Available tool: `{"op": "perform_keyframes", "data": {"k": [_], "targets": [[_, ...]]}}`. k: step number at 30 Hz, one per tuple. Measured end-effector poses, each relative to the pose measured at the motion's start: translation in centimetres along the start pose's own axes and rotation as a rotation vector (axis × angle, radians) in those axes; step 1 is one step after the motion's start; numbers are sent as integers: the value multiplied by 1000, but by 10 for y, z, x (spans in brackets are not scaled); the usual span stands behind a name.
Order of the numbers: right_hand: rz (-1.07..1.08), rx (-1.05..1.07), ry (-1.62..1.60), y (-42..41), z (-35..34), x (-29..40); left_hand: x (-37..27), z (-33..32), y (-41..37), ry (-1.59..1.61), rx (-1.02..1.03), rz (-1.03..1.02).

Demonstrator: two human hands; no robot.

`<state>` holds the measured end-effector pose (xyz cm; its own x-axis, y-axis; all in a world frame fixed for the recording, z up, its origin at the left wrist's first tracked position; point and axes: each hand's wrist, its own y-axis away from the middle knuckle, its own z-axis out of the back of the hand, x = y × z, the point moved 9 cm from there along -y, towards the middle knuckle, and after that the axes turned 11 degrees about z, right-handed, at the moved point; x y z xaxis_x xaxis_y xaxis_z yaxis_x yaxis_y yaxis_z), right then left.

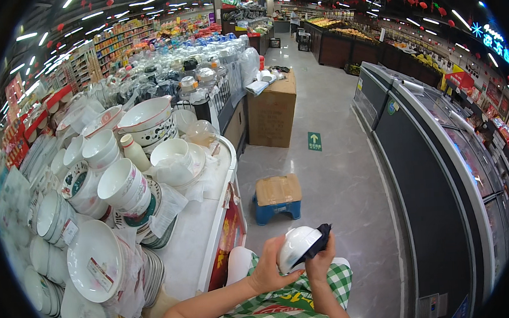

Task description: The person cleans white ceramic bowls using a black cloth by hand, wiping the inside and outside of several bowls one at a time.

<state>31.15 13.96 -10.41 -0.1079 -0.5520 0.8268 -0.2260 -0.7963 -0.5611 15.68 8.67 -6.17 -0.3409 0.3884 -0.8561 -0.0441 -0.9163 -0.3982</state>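
Note:
Above my lap, my left hand [272,265] grips a white ceramic bowl [301,243] by its near left side, with the bowl tipped so its outside faces up and left. My right hand [322,260] holds a dark cloth [318,244] pressed against the bowl's right rim and inside. The cloth hides the bowl's inner face. A green and white checked apron [286,316] covers my lap beneath both hands. To the left, stacked white bowls [123,186] and a large white plate [95,260] with a tag stand on a white display table [187,246].
A blue step stool [278,214] topped with cardboard sits ahead on the floor. Beyond it stands a large cardboard box [271,114]. A long chest freezer [426,183] lines the right side of the aisle. A cream bottle [134,153] stands among the crockery. A person [294,21] is far back.

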Motion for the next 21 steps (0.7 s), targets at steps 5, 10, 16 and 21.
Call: {"op": "perform_keyframes", "data": {"k": [5,10,16,21], "targets": [[704,529,545,-25,-39,99,45,-18,-5,210,175,371],[439,374,491,-17,-35,54,40,8,-8,28,-21,326],[-362,-32,-273,28,-41,-42,3,30,-8,-136,-229,23],[-759,-240,-764,74,-70,-51,-1,26,3,-177,-259,-307]]}}
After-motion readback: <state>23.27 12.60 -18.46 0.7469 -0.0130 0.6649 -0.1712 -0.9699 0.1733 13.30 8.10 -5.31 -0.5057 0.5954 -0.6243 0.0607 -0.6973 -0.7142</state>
